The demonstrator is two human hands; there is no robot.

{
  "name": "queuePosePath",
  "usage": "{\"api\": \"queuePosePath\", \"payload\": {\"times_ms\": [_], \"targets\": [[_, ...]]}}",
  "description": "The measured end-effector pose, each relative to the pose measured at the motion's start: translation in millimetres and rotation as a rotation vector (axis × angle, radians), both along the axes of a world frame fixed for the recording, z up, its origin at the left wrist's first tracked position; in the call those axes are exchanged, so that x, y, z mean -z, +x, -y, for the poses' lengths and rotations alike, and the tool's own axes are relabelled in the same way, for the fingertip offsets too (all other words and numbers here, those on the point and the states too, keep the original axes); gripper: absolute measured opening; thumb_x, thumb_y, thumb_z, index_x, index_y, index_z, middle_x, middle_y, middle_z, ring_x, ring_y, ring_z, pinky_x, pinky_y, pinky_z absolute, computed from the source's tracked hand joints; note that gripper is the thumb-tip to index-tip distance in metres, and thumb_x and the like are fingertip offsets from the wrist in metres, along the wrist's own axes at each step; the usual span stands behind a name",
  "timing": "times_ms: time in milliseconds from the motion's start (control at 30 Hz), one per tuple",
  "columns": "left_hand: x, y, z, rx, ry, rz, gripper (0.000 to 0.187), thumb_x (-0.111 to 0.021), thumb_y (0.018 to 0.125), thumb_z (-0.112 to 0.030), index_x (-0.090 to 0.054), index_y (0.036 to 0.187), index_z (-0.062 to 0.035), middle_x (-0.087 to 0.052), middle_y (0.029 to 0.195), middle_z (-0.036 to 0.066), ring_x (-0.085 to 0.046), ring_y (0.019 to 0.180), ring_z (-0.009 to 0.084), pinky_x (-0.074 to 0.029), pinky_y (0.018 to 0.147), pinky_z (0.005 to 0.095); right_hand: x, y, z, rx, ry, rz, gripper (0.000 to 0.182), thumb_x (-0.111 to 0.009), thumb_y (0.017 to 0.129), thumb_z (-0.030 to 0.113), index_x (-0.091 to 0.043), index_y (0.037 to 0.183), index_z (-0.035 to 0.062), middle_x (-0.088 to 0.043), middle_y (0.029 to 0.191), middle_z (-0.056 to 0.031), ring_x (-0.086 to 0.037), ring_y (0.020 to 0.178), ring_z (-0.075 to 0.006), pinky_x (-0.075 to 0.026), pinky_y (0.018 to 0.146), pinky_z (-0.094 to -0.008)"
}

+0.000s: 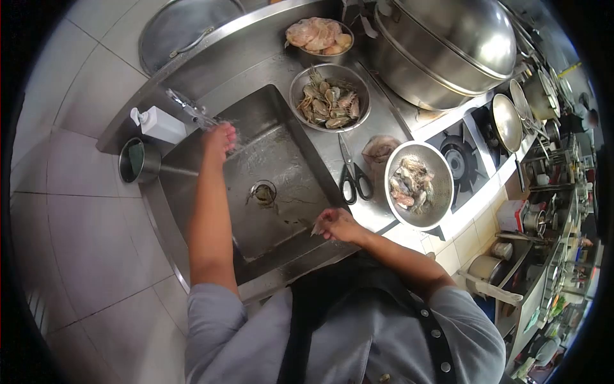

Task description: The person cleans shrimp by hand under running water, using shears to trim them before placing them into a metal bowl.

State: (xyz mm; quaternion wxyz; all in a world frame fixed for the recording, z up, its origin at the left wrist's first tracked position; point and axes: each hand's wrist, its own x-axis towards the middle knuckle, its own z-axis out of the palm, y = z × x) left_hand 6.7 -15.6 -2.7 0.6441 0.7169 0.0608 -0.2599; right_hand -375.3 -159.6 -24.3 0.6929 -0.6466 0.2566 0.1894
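Note:
My left hand (220,139) is at the end of the faucet (190,110), over the sink's far left part, with its fingers curled closed; what they hold, if anything, is hidden. Over the sink's near right edge, my right hand (336,225) pinches a small, pale, translucent piece (316,228) that is too small to identify. Below both hands lies the metal sink (249,221), wet, with some debris at its drain (263,192). A steel bowl (366,118) of shellfish stands beyond the sink, and a white-rimmed colander (446,203) of shellfish pieces stands to the right.
Black-handled scissors (347,169) lie beside the sink, near a pale wet item (380,151). A bowl of pale meat (320,35) and a large steamer pot (416,64) stand at the back. A white bottle (162,125) and small pot (149,161) are left; a gas burner (456,160) is right.

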Motion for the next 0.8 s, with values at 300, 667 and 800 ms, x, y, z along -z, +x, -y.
{"api": "queuePosePath", "payload": {"times_ms": [300, 667, 800], "targets": [[26.1, -42.4, 91.4, 0.367, 0.111, 0.701, 0.014, -0.061, 0.081, -0.005, -0.068, 0.093, -0.0046, -0.068, 0.082, 0.003, -0.062, 0.073, 0.0133, -0.049, 0.065, 0.0264, 0.4, 34.7, -33.5, -0.154, -0.121, 0.166, 0.066, -0.058, 0.091, 0.035, -0.033, 0.135, -0.0075, -0.057, 0.118, -0.026, -0.06, 0.108, -0.0316, -0.049, 0.087, -0.0376], [-29.7, -88.4, 206.8, 0.794, 0.582, 1.26, 0.019, -0.056, 0.077, -0.003, -0.07, 0.088, -0.0094, -0.066, 0.101, 0.011, -0.055, 0.107, 0.0298, -0.042, 0.094, 0.0417, -22.7, -27.9, 15.5, -0.026, -1.139, 0.24, 0.034, -0.056, 0.086, 0.018, -0.054, 0.114, -0.0011, -0.051, 0.109, -0.0177, -0.051, 0.101, -0.0336, -0.048, 0.082, -0.0426], [-40.1, -96.0, 233.5, 0.853, 0.467, 1.264, 0.014, -0.061, 0.077, -0.009, -0.069, 0.088, -0.0092, -0.067, 0.101, 0.011, -0.058, 0.102, 0.031, -0.044, 0.09, 0.0419, -14.7, -29.3, 16.3, -0.006, -1.24, 0.215, 0.035, -0.056, 0.085, 0.018, -0.053, 0.114, -0.0015, -0.05, 0.114, -0.0185, -0.05, 0.103, -0.0336, -0.047, 0.084, -0.0409]]}}
